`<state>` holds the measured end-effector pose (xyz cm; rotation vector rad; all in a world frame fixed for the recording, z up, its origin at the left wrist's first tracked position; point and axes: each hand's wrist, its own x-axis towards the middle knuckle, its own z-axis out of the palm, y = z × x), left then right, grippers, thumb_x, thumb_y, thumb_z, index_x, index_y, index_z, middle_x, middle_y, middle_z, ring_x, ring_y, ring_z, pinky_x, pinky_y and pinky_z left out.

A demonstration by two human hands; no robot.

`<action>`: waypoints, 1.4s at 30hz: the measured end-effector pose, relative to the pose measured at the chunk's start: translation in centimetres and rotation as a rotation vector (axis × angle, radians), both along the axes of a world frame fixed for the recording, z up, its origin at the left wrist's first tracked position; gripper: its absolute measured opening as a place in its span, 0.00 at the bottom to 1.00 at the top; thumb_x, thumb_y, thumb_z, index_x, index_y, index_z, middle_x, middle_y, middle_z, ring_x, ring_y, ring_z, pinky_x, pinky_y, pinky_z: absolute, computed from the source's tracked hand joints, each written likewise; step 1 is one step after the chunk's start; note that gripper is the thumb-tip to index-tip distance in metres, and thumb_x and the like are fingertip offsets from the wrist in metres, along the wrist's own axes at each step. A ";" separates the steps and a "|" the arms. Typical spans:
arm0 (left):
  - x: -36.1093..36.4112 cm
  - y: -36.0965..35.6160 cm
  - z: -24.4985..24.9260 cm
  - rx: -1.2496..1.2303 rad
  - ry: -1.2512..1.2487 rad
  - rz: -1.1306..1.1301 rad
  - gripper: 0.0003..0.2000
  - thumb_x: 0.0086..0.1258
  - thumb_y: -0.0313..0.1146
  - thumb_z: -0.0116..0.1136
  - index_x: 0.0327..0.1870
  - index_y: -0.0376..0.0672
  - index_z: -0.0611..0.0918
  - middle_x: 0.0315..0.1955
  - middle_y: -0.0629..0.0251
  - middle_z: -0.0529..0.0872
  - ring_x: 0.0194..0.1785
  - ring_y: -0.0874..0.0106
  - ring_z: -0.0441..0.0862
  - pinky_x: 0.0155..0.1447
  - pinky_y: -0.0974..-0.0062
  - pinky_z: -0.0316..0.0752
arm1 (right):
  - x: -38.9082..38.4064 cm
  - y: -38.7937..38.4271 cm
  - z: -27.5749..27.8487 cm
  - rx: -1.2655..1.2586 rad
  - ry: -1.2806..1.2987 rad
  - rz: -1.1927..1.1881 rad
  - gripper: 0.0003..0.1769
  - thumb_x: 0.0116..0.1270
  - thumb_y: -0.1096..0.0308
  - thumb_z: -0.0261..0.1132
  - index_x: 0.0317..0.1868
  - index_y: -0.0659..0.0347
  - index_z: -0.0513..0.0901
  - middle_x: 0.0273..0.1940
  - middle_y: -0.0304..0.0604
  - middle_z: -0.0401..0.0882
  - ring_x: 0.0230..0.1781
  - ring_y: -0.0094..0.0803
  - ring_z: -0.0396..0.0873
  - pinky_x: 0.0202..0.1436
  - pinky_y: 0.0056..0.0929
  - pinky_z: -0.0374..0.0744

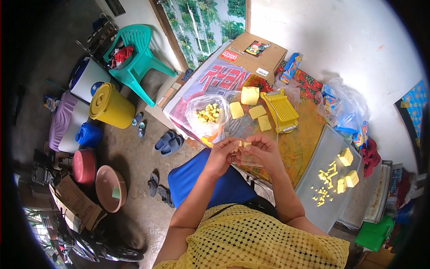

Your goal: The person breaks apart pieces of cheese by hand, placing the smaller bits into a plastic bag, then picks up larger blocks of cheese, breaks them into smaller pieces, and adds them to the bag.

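Our left hand (219,158) and right hand (265,154) each have the grip pinching small yellow pieces (247,144), near edge of worktop (309,130). Beyond, we note yellow blocks (237,110), ribbed yellow tray (281,110), bagged yellow cubes (208,114).

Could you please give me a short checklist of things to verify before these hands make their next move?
1. Small yellow pieces secure: ok, pinched at the fingertips of the left hand and right hand.
2. Shape of those pieces: cannot tell, the fingers partly cover them.
3. Plastic bag open: ok, yellow cubes show inside.
4. Ridged yellow rack out of the hands' way: ok, it sits beyond them.
5. Grey tray free of loose bits: not ok, yellow crumbs lie scattered there.
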<state>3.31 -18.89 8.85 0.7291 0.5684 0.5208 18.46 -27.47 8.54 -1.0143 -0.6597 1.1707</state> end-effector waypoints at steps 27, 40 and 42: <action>-0.2 0.6 -1.1 0.028 -0.005 0.003 0.09 0.69 0.30 0.57 0.46 0.36 0.79 0.28 0.64 0.83 0.27 0.78 0.79 0.28 0.78 0.78 | -0.2 0.8 0.6 -0.070 0.058 -0.004 0.17 0.63 0.78 0.63 0.52 0.69 0.75 0.41 0.45 0.81 0.41 0.27 0.82 0.44 0.24 0.81; -1.9 10.0 -3.7 0.219 0.243 0.297 0.07 0.67 0.31 0.57 0.39 0.37 0.77 0.27 0.66 0.80 0.25 0.78 0.76 0.28 0.78 0.75 | -1.4 11.2 -4.2 -0.029 -0.042 0.139 0.17 0.62 0.75 0.65 0.52 0.68 0.78 0.40 0.40 0.81 0.39 0.23 0.80 0.45 0.20 0.80; -1.7 12.0 -3.9 0.300 0.318 0.335 0.08 0.66 0.30 0.58 0.40 0.35 0.78 0.28 0.66 0.79 0.25 0.78 0.76 0.28 0.78 0.77 | -1.5 12.8 -4.5 -0.024 -0.034 0.130 0.17 0.61 0.75 0.66 0.52 0.69 0.79 0.40 0.40 0.81 0.39 0.22 0.80 0.45 0.20 0.80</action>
